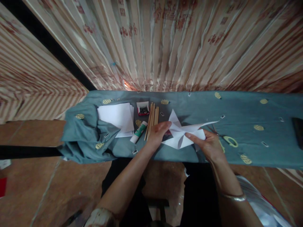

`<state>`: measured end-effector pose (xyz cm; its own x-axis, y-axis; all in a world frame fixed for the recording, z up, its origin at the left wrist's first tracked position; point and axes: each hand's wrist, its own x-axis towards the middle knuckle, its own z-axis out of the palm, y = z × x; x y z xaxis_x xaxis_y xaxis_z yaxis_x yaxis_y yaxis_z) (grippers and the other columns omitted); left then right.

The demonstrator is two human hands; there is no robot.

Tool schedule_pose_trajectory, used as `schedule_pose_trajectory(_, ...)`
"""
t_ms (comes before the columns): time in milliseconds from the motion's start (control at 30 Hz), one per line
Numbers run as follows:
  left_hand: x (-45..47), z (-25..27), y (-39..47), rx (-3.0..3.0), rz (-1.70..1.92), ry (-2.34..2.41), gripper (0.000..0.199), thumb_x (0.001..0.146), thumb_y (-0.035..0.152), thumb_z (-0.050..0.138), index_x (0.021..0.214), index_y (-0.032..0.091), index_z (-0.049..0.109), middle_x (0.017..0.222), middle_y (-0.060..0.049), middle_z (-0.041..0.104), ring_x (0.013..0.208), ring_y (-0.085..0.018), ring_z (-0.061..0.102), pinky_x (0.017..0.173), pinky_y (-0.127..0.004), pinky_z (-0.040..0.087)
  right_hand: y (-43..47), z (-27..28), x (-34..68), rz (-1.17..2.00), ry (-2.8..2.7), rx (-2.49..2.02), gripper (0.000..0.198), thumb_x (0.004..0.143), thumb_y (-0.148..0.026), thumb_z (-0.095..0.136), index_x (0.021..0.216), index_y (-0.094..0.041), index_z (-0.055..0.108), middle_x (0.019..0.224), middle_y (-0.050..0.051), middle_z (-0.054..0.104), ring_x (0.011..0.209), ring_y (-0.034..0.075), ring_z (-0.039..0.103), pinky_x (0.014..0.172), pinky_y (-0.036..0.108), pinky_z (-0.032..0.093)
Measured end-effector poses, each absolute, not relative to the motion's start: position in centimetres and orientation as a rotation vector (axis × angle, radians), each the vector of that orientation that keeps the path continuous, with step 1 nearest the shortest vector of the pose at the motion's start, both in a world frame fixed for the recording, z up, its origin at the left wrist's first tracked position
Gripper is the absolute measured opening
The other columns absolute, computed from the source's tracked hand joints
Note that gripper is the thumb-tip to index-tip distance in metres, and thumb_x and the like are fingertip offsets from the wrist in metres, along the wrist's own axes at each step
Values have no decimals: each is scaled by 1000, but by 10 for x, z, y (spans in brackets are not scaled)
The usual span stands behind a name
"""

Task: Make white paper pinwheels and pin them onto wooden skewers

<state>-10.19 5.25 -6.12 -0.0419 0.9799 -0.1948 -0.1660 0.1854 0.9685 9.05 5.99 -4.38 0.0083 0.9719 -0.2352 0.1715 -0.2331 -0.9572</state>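
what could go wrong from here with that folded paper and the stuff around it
The folded white paper might crease or tear where the right hand grips it. That hand is also right by the scissors, so it could nudge them. The left hand, close beside the wooden sticks, might knock some out of place.

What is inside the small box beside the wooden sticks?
The open box holds small dark pieces, too small and dim to identify. Those on top hide whatever lies beneath, so the box's floor cannot be seen.
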Motion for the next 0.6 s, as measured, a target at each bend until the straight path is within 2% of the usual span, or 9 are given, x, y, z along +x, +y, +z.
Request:
schedule_pose_trajectory(67,-115,-62,55,1318,1157,1501,23,87,36,63,97,18,72,101,-8,73,94,-21,66,89,-35,51,59,-42,92,1291,-1227,-1503,34,56,-48,87,70,-19,75,64,1,72,52,16,60,50,28,47)
schedule_pose_trajectory(133,-128,-62,57,1686,1040,1718,18,87,24,63,101,18,71,109,-10,71,107,-24,62,100,-40,46,58,-41,93,1284,-1236,-1492,35,56,-49,87,70,-19,75,63,2,72,51,16,60,49,28,47)
schedule_pose_trajectory(367,-139,-61,64,2138,563,1975,27,87,22,62,113,13,67,112,-12,67,107,-29,57,97,-42,46,57,-36,92,1260,-1166,-1527,36,50,-46,89,68,-19,75,66,2,74,53,16,61,51,29,50)
schedule_pose_trajectory(600,-138,-60,64,2159,527,2031,29,88,19,60,116,15,65,114,-12,66,109,-28,57,98,-40,45,56,-39,98,1266,-1208,-1483,34,53,-47,88,68,-20,74,63,2,72,52,16,60,49,28,49)
